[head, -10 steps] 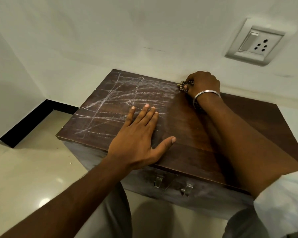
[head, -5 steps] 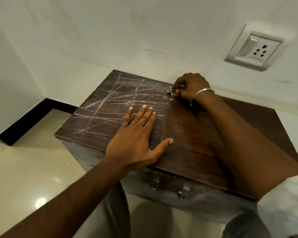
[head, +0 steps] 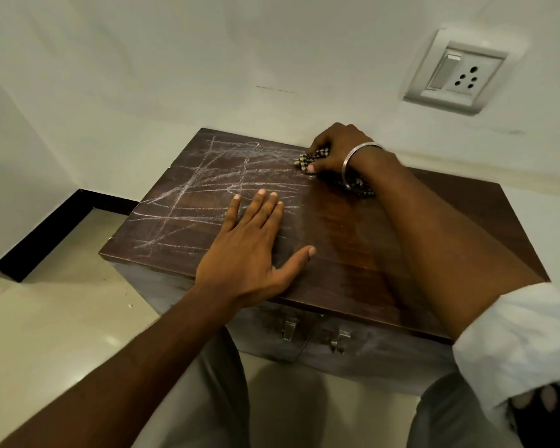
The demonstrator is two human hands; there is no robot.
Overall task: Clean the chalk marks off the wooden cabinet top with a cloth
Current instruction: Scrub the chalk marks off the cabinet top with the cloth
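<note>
A dark wooden cabinet top (head: 362,253) fills the middle of the head view. White chalk marks (head: 204,189) criss-cross its left half; the right half shows bare wood. My right hand (head: 338,147), with a metal bangle on the wrist, is shut on a checked cloth (head: 314,158) pressed to the top near the back edge, at the right end of the marks. More of the cloth shows under the wrist. My left hand (head: 253,247) lies flat on the top near the front edge, fingers spread, holding nothing.
The cabinet stands against a white wall with a switch-and-socket plate (head: 455,76) at the upper right. Two metal drawer handles (head: 290,328) stick out of the front. A pale tiled floor (head: 46,318) with a black skirting (head: 42,234) lies to the left.
My right hand has slid the cloth leftward along the back edge, into the chalk marks. The left hand has stayed flat in place.
</note>
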